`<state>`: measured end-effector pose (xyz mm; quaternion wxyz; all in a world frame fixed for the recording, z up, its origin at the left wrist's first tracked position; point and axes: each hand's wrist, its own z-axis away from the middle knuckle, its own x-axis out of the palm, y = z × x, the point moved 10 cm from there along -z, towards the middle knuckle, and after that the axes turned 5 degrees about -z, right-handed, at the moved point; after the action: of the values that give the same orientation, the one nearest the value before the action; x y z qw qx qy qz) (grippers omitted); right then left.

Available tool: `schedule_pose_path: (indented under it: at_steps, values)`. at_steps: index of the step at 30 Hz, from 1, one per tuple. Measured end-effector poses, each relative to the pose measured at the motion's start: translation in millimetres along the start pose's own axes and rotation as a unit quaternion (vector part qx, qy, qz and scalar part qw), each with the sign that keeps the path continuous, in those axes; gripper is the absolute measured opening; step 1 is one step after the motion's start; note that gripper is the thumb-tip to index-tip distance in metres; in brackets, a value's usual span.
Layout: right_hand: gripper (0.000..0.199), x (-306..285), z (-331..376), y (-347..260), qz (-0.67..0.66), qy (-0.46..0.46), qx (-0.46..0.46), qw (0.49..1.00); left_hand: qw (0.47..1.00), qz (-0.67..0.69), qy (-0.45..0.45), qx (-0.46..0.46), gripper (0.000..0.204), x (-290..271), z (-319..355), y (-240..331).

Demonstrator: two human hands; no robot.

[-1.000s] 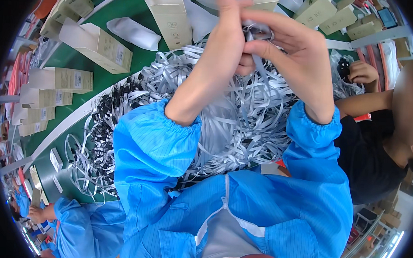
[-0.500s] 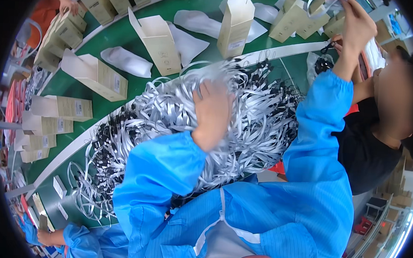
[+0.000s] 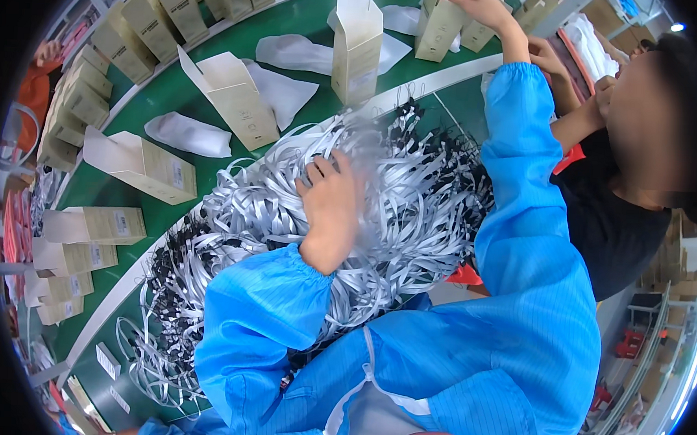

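Observation:
A big heap of grey straps with black ends (image 3: 246, 212) lies on the table edge in front of me. My left hand (image 3: 329, 205) rests on top of the heap, with its fingers curled down into the straps and blurred by motion. My right arm in a blue sleeve stretches far out to the upper right. There my right hand (image 3: 476, 4) grips the top of an upright beige box (image 3: 437, 29) on the green belt (image 3: 296, 18).
Another open beige box (image 3: 356, 48) stands upright on the belt, and more lie tipped over (image 3: 233, 97) beside white pouches (image 3: 187, 134). Closed boxes line the left side (image 3: 88, 227). A person in a black top (image 3: 608, 223) works close on my right.
Both hands were together above the heap holding a strap. My right hand then reached out to the box on the belt, and my left hand dropped onto the heap.

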<state>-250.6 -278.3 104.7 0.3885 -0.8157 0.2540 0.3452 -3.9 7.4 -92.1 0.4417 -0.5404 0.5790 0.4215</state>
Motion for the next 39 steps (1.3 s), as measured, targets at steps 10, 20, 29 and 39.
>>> schedule_pose_path:
  at_steps: [10,20,29,39]
  values:
    - [0.025,-69.9,61.0,-84.4,0.132,0.237,0.027,0.962,0.998,0.003,-0.005,0.055,0.053,-36.7,2.9,-13.7]
    - [0.020,212.9,120.4,-207.9,-0.061,-0.184,-0.153,0.969,0.948,0.151,-0.201,0.196,0.045,-104.9,5.6,-4.0]
    - [0.016,151.3,108.6,-224.2,-0.170,-0.186,-0.149,0.956,0.974,0.213,0.038,0.064,0.039,-158.8,-18.2,-47.1]
    - [0.026,-87.9,159.5,-154.6,-0.512,0.310,-0.142,0.788,0.715,0.507,-0.355,0.326,0.022,-183.4,2.4,-31.2]
